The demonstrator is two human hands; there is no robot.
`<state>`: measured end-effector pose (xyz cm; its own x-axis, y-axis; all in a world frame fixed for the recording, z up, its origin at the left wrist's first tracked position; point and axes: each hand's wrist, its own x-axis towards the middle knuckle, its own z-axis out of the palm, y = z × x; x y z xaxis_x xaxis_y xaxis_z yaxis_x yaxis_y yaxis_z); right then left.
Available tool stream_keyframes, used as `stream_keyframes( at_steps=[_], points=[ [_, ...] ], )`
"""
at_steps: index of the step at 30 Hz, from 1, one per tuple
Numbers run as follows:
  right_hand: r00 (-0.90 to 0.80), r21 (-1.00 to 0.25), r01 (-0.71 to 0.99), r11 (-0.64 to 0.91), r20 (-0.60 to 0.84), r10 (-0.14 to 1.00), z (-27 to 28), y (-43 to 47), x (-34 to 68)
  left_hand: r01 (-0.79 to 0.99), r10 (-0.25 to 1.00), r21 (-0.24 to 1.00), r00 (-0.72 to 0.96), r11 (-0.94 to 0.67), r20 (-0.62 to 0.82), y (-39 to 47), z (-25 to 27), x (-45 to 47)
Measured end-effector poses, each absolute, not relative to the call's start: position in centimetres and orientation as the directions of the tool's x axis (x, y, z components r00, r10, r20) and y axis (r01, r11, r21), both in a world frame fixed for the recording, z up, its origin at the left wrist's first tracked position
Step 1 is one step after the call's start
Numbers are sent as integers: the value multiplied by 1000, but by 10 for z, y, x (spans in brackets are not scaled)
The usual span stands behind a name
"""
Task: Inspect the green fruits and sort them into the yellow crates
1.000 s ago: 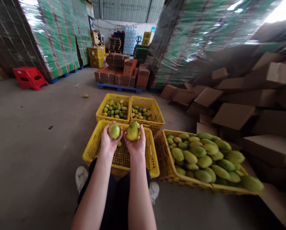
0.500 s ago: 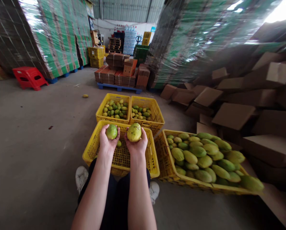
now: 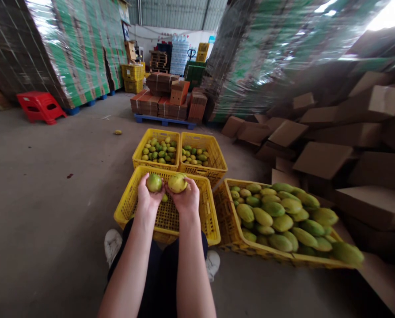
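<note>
Cupped in my left hand (image 3: 148, 194) is a green mango (image 3: 154, 182), its fingers curled around the sides. My right hand (image 3: 187, 196) grips a yellower mango (image 3: 176, 183) with dark specks, tipped sideways toward the left. Both hands are held close together above a yellow plastic crate (image 3: 126, 203) between my legs. One small mango (image 3: 165, 198) shows inside that crate, partly hidden behind the hands. To the right, a yellow crate (image 3: 232, 236) is heaped with large green-yellow mangoes (image 3: 282, 223).
Beyond stand two yellow crates, a left one (image 3: 136, 154) and a right one (image 3: 220, 161), holding smaller mangoes. Empty cardboard boxes (image 3: 323, 159) pile up at right. A red stool (image 3: 41, 107) and a loose fruit (image 3: 118, 132) are on the floor at left.
The mango in my right hand has turned from upright to lying sideways and shifted left, nearer the other. My left hand and its mango have barely moved.
</note>
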<state>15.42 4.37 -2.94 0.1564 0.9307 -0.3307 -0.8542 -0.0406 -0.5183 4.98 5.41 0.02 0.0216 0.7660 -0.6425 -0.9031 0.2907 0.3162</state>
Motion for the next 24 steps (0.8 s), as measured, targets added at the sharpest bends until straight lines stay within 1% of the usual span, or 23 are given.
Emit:
stream_keyframes(
  at_steps=[2, 4, 7, 9, 15, 19, 21, 24],
  points=[
    [126, -539, -841, -49, -283, 951, -29, 43, 153, -917, 786, 288, 44, 277, -617, 54, 2, 50],
    [144, -543, -840, -18, -255, 956, -27, 41, 153, -924, 812, 299, 19, 236, -583, 54, 4, 51],
    [222, -525, -849, 48, -272, 936, -21, 39, 153, -923, 854, 343, -32, 174, -519, 53, 7, 51],
    [239, -508, -859, 67, -282, 929, -17, 37, 153, -925, 879, 349, -33, 153, -475, 51, 9, 51],
    [151, -481, -877, -3, -282, 947, -15, 35, 155, -928, 922, 332, 29, 168, -386, 49, 8, 54],
    [72, -493, -868, -56, -236, 969, -15, 35, 155, -922, 946, 344, 63, 177, -317, 50, 4, 56],
    [43, -494, -867, -69, -212, 976, -14, 34, 155, -914, 945, 349, 95, 208, -313, 52, 2, 56],
    [34, -476, -877, -75, -216, 976, -12, 33, 154, -902, 928, 349, 126, 254, -351, 52, 2, 55]
  ],
)
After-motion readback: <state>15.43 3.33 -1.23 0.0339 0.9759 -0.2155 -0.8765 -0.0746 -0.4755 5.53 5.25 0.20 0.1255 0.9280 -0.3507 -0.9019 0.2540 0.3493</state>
